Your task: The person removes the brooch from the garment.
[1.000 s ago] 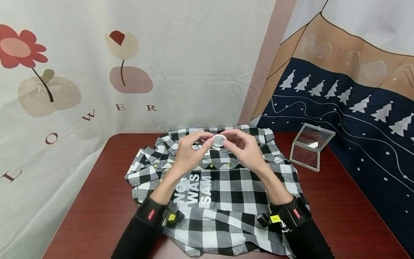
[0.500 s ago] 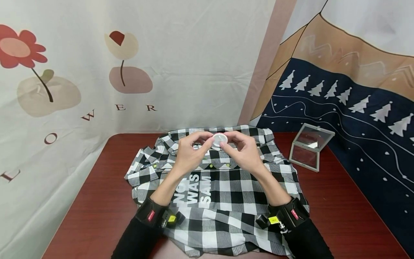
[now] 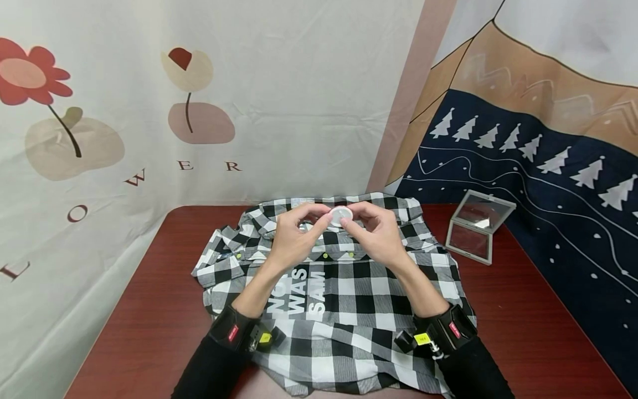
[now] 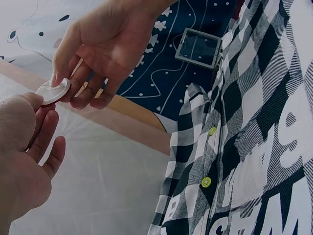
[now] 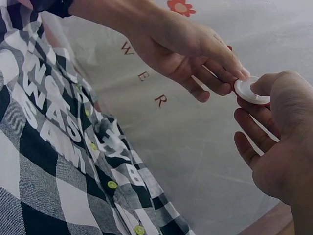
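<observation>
I see my left hand (image 3: 294, 238) and right hand (image 3: 376, 235) together pinching a small round white plastic disc (image 3: 341, 215) by its rim, held above the far edge of the black-and-white checked shirt (image 3: 349, 299) spread across the dark red table (image 3: 144, 310).

Both hands meet over the far part of a shirt spread on a table.

The shirt (image 3: 344, 299) lies on the table (image 3: 149, 310), its collar end toward the far edge and its hem toward the person. The left hand (image 3: 294, 238) and the right hand (image 3: 379, 235) are raised above the collar end, left and right of each other, and between their fingertips sits a small disc (image 3: 341, 215), pinched from both sides. To the right of the shirt, apart from it and near the far right corner of the table, stands an open hinged case (image 3: 478, 224). Hanging cloths rise behind the table and along its right side.
</observation>
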The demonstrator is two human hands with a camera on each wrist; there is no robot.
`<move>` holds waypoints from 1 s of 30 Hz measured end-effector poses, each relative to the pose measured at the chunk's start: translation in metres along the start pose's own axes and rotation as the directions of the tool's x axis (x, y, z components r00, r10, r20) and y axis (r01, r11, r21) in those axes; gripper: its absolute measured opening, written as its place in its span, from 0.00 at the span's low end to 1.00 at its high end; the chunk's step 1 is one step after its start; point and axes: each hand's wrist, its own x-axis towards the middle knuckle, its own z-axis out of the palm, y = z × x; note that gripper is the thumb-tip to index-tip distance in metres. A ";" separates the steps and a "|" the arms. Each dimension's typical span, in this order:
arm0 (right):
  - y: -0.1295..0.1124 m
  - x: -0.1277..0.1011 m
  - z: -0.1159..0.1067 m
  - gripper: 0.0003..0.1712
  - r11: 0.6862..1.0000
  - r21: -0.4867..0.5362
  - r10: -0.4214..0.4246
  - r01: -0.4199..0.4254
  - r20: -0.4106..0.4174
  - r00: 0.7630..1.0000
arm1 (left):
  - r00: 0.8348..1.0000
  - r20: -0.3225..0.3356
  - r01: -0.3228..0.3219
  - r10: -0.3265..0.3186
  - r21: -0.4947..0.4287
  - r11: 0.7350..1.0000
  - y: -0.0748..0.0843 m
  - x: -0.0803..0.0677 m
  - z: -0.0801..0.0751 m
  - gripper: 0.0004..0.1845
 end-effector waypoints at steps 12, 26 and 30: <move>0.000 -0.001 0.001 0.09 0.999 -0.050 0.008 -0.010 -0.046 0.999 | 1.000 0.003 -0.027 0.027 0.007 1.000 0.000 -0.001 0.002 0.06; 0.001 -0.001 0.001 0.11 0.999 -0.052 -0.004 0.002 -0.049 0.999 | 0.999 0.011 -0.033 0.033 -0.003 0.999 0.001 -0.001 0.003 0.06; 0.002 -0.002 0.000 0.12 0.999 -0.044 -0.002 0.000 -0.036 0.999 | 1.000 0.006 -0.029 0.029 -0.002 1.000 -0.001 -0.001 0.002 0.06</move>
